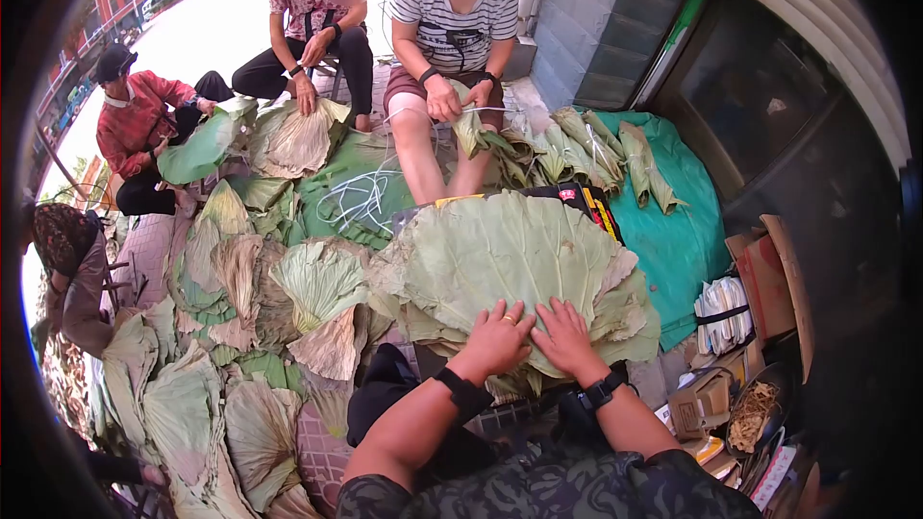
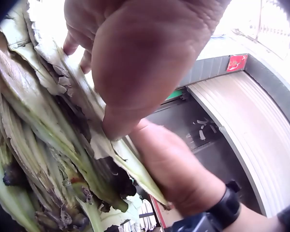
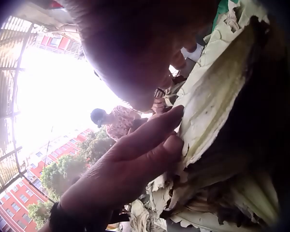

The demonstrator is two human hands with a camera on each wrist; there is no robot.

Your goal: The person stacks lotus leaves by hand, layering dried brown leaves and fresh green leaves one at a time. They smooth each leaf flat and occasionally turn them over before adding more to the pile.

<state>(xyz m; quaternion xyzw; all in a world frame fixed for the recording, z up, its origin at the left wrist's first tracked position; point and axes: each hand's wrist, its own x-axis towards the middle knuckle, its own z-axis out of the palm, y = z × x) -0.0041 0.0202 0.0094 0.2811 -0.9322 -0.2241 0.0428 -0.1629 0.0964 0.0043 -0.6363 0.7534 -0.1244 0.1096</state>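
A broad stack of dried lotus leaves [image 1: 510,250] lies in front of me, its top leaf pale green with spread veins and ragged brown edges. My left hand [image 1: 498,338] rests on the near edge of the top leaf, a ring on one finger. Close beside it, my right hand [image 1: 567,338] lies on the same leaf with its fingers extended. In the left wrist view, folded leaf layers [image 2: 48,125] hang below the hands, and the left thumb sits against the leaf edge. The right wrist view shows the pale folded leaf edge [image 3: 212,101] beside both hands.
More lotus leaves [image 1: 183,413] cover the ground at left. Across from me, a person in a striped shirt [image 1: 452,14] ties a leaf bundle. Rolled bundles [image 1: 586,149] lie on a green tarp [image 1: 673,231]. Cardboard boxes [image 1: 702,402] stand at right. Other people sit at left.
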